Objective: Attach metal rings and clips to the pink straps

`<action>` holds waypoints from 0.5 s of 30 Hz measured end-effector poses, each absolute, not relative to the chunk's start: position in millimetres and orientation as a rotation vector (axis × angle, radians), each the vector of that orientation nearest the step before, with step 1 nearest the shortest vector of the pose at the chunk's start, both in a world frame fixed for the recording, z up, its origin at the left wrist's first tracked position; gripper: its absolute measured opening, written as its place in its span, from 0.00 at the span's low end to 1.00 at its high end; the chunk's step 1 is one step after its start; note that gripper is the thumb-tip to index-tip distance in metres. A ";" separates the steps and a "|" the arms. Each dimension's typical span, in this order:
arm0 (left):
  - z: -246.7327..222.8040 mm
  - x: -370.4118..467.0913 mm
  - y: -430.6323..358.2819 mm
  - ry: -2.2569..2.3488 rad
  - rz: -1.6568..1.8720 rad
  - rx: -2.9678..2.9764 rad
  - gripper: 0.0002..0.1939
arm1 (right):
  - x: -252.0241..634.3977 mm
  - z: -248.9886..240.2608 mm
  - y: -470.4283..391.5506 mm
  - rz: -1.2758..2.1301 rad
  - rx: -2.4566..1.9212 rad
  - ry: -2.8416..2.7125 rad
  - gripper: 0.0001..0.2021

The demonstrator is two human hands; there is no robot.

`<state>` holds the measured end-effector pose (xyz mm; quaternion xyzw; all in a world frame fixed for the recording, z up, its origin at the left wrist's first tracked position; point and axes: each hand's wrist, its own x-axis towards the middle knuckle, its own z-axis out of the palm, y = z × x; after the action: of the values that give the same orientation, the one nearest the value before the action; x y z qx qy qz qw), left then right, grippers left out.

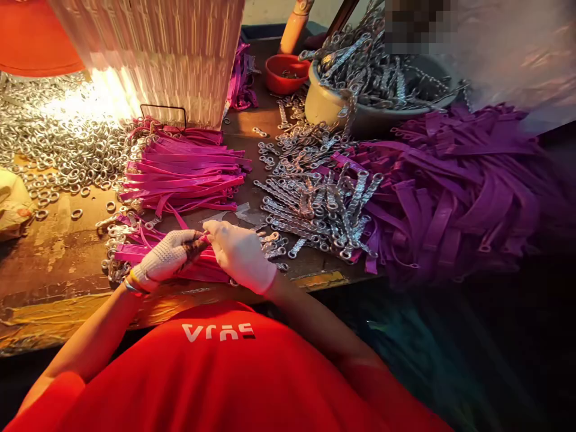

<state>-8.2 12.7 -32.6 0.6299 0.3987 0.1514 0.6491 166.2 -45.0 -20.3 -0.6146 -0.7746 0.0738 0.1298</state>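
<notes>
My left hand [168,258], in a white glove with bare, dark-stained fingertips, is closed on the end of a magenta strap [177,216]. Against it, my gloved right hand [238,252] pinches at the same spot; its fingertips meet the left ones. Whatever small part lies between the fingers is hidden. Under and beside both hands lie more magenta straps [130,253] with metal rings at their left ends. Just beyond is a larger stack of magenta straps [189,174]. To the right of my right hand lie braided metal links [301,210].
Loose metal rings [76,144] spread over the left of the table [54,252]. A clear ribbed panel [153,54] stands behind the stack. Further back are a red bowl [281,84] and a pale tub [324,102] of metal links. Purple straps [468,186] heap up at the right.
</notes>
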 end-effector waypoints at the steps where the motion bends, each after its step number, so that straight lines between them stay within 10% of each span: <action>1: -32.3 -8.2 12.1 0.922 0.375 1.359 0.20 | 168.2 -18.5 -43.5 0.287 -1.760 -2.238 0.17; 15: -37.2 -7.0 16.2 0.933 0.319 1.561 0.12 | 173.6 -28.2 -33.5 0.229 -1.767 -2.728 0.14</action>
<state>-7.0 16.2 -37.2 0.6742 0.4031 0.1380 0.6032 173.6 -33.5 -28.2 -0.5413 -0.8358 0.0703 -0.0582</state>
